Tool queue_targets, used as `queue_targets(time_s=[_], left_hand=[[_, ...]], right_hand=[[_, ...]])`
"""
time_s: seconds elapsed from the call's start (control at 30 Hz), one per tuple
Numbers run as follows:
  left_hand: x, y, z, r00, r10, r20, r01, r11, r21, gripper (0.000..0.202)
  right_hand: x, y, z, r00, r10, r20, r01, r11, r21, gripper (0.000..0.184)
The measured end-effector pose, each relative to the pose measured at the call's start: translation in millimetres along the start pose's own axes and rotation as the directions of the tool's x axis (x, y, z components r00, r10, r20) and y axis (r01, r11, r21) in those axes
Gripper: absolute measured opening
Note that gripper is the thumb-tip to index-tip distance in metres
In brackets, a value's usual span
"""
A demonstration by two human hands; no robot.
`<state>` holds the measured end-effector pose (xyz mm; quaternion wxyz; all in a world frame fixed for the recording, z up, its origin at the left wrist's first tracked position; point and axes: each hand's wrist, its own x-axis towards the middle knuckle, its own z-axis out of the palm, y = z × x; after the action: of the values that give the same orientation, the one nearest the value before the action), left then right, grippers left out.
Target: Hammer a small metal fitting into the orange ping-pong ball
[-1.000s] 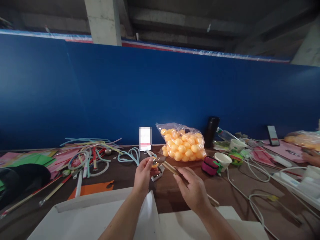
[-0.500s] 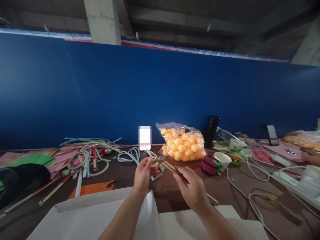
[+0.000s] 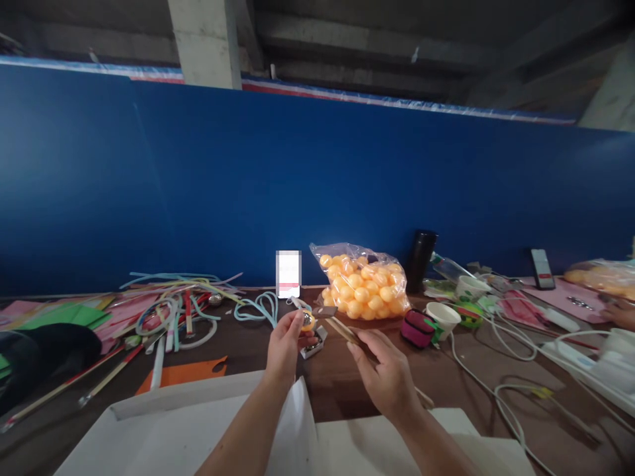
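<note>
My left hand (image 3: 284,347) pinches a small orange ball (image 3: 311,320) with a shiny metal piece showing at its near side. The fingers hide part of it, so I cannot tell how the two are joined. In my right hand (image 3: 384,370) is a small hammer (image 3: 344,328), its wooden handle gripped and its dull head just right of the ball. Whether the head touches the ball is too small to tell. Below the ball, a small white box (image 3: 317,348) holding shiny metal pieces lies on the table, partly behind my left fingers.
Behind my hands stands a clear bag of orange balls (image 3: 364,287). Rightward are a purple pouch (image 3: 417,328), a paper cup (image 3: 443,318), a black bottle (image 3: 423,258) and white cables (image 3: 464,370). Long balloons (image 3: 173,320) and coloured sheets lie left. White paper (image 3: 188,423) covers the front.
The hammer's head has moved slightly up and right, away from the ball, as my right hand shifted right. My left hand stays almost in place, and more of the shiny piece shows.
</note>
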<state>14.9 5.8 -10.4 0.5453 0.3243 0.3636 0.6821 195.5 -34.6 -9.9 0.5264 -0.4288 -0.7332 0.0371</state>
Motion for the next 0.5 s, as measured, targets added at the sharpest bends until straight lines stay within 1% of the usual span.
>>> queue_targets(time_s=[0.23, 0.37, 0.5], left_hand=[[-0.2, -1.0, -1.1, 1.0, 0.0, -0.001, 0.0, 1.0, 0.026, 0.042], [-0.6, -0.6, -1.4, 1.0, -0.003, -0.003, 0.003, 1.0, 0.027, 0.042], [-0.9, -0.1, -1.0, 1.0, -0.006, -0.004, 0.006, 1.0, 0.023, 0.041]], right_hand=[[-1.9, 0.5, 1.2, 0.996, 0.021, 0.084, -0.019, 0.999, -0.033, 0.023], [-1.1, 0.0, 1.3, 0.998, 0.027, 0.059, -0.027, 1.0, -0.006, 0.023], [-0.5, 0.2, 1.3, 0.998, 0.017, 0.053, -0.015, 1.0, -0.027, 0.022]])
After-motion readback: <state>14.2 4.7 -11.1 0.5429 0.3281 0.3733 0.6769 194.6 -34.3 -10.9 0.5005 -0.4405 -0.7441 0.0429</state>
